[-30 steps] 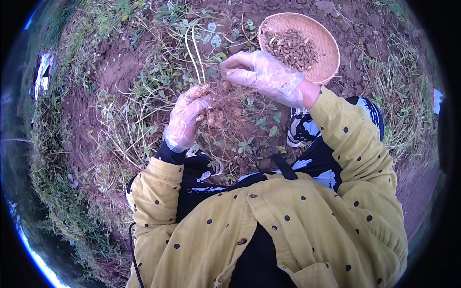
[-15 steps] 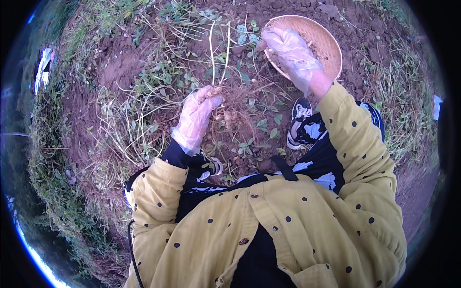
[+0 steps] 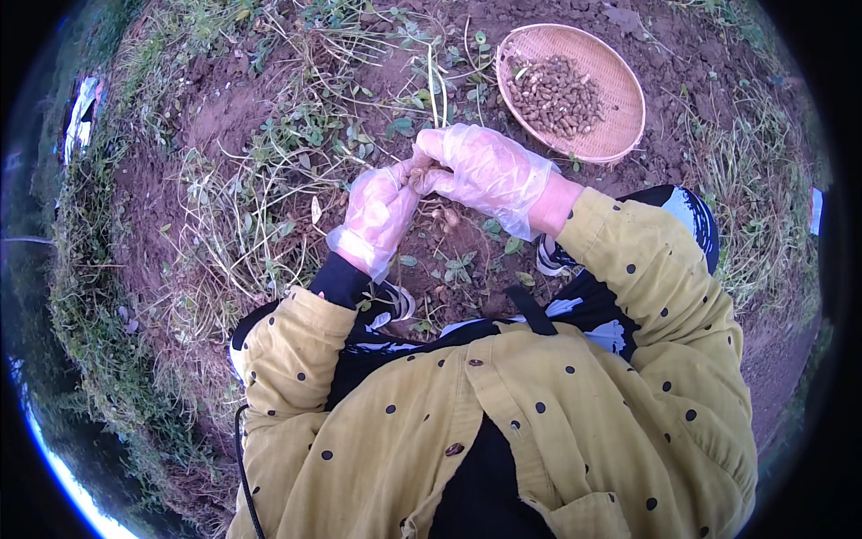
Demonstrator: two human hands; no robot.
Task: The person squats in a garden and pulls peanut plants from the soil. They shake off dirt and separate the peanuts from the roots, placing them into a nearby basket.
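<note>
My left hand (image 3: 377, 214), in a clear plastic glove, is closed round the base of a pulled-up peanut plant. Its pale stems (image 3: 435, 85) stick out past my fingers. My right hand (image 3: 492, 171), gloved the same way, meets the left with its fingers pinched on the plant's root end; the exact spot they grip is partly hidden. Below the joined hands some peanut pods (image 3: 446, 218) show among the roots. To the far right a round shallow woven basket (image 3: 621, 94) rests on the soil, with a heap of peanuts (image 3: 557, 97) in it.
Loose leafy vines (image 3: 242, 216) lie over the ground to the left. More dry stalks (image 3: 750, 216) spread at the right. Brown soil (image 3: 215, 117) shows between them. My shoes and patterned trousers (image 3: 611, 337) are just below the hands.
My right hand has come out of the basket and moved left to the plant, uncovering the peanuts there. My left hand keeps its hold, having shifted slightly.
</note>
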